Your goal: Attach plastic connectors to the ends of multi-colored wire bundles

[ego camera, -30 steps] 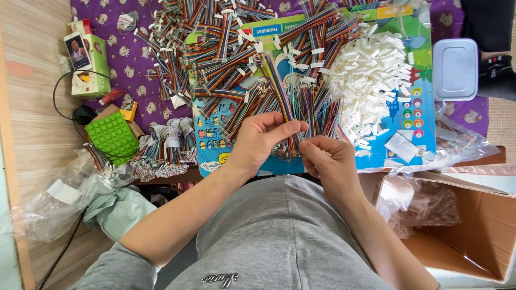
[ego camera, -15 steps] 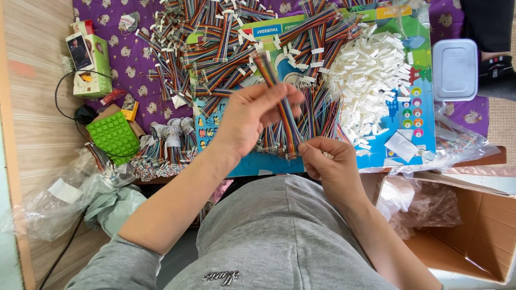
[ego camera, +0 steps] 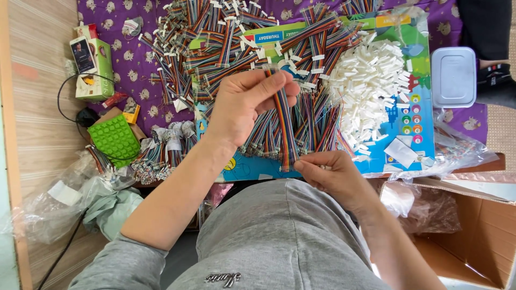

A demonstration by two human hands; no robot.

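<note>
We noted the left hand (ego camera: 244,104) gripping the top of a rainbow ribbon cable (ego camera: 285,121), the right hand (ego camera: 330,174) pinching its lower end, white connectors (ego camera: 371,80) heaped beyond the right hand.

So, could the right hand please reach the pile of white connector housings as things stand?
Probably yes: the right hand lies just below the pile of white connector housings, with only loose wires between, though its fingers pinch the rainbow ribbon cable.
</note>
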